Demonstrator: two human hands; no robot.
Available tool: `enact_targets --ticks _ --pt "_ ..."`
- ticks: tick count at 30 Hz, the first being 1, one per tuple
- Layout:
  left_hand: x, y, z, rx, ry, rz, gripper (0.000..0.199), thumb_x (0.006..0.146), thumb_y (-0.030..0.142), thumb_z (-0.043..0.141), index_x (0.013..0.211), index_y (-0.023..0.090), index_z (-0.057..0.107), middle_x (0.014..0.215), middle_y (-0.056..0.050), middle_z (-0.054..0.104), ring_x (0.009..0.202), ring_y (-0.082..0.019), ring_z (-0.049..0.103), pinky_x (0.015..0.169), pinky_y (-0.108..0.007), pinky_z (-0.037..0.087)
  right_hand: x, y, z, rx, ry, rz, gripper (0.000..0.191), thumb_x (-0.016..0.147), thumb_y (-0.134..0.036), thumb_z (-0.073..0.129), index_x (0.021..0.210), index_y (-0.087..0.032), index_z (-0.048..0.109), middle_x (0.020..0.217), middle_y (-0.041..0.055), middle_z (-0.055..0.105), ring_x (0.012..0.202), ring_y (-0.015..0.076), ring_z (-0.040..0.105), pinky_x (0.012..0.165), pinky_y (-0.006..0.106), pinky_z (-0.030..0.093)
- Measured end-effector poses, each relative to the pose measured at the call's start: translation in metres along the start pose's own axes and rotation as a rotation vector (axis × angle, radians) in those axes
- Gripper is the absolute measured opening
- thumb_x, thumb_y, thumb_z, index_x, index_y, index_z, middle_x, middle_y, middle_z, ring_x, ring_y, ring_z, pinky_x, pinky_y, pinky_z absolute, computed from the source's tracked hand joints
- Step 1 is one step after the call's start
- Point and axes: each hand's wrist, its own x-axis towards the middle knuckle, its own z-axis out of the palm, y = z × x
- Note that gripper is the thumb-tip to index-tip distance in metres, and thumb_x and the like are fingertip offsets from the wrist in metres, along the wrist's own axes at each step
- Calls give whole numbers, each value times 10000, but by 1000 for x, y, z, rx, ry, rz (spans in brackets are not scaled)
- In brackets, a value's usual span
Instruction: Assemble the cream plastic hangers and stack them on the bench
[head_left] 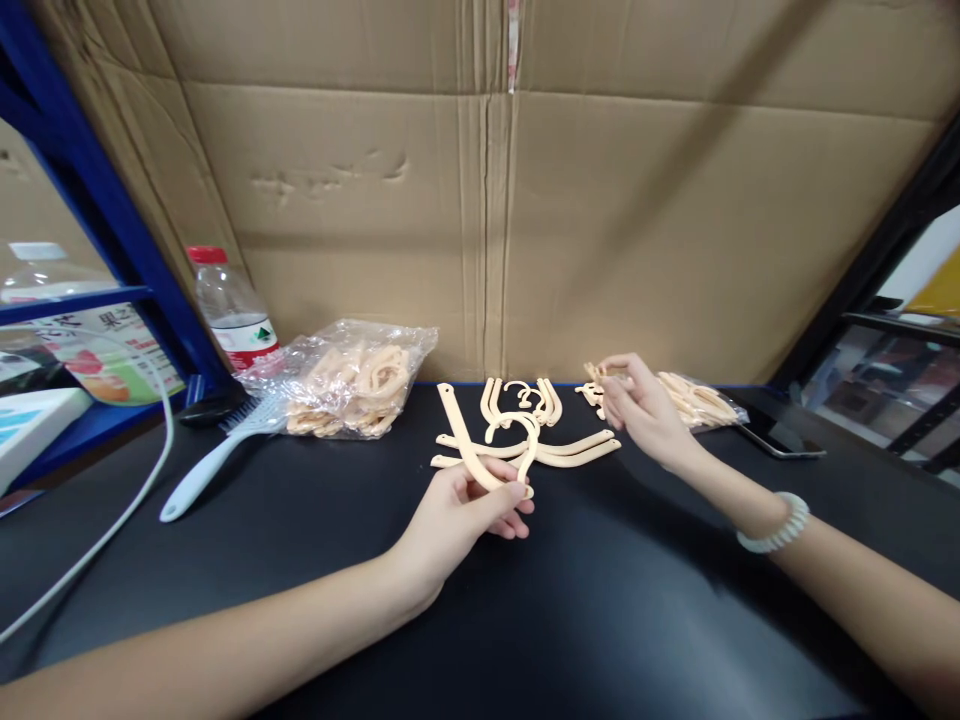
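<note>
Pinched in my left hand (pixel 480 505) are a cream plastic hanger arm (pixel 461 435), slanting up to the left, and a cream hanger hook (pixel 531 440) that curves above my fingers. Over the back right of the black table, my right hand (pixel 637 400) has its fingertips closed on a small cream plastic piece (pixel 592 372), too small to make out fully. Beneath it lie similar small pieces (pixel 589 395). Behind my left hand are crossed curved hanger arms (pixel 577 455). Farther back stand more hanger arms (pixel 553 400) around loose hooks (pixel 517 388).
To the left lie a clear bag of cream parts (pixel 360 385), a light blue hairbrush (pixel 217 465) and a red-capped bottle (pixel 232 310). A white cable (pixel 157 460) crosses the left side. Right of my right hand are another bag (pixel 697 400) and a phone (pixel 784 438). Cardboard (pixel 360 200) walls the back.
</note>
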Motion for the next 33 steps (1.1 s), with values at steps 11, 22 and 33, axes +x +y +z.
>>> enact_targets --ticks 11,22,33 --pt "0 -1 -1 -27 -3 24 252 764 303 737 874 111 617 721 -36 678 569 -96 628 555 -186 485 -32 -57 30 744 -183 348 188 881 -344 611 1002 -243 509 955 49 671 923 202 647 757 364 536" --pt "-1 1 1 21 -11 45 316 721 331 765 871 106 604 776 -60 689 576 -100 612 553 -200 470 -50 -57 48 859 -106 698 259 769 -298 726 958 -219 568 940 55 669 770 145 525 575 235 393" --pt "1 0 1 24 -19 53 286 694 321 784 832 118 637 722 -19 654 588 -104 608 569 -208 480 -57 -51 57 941 -195 722 194 753 -308 759 780 -152 646 744 2 539 672 94 495 616 216 443"
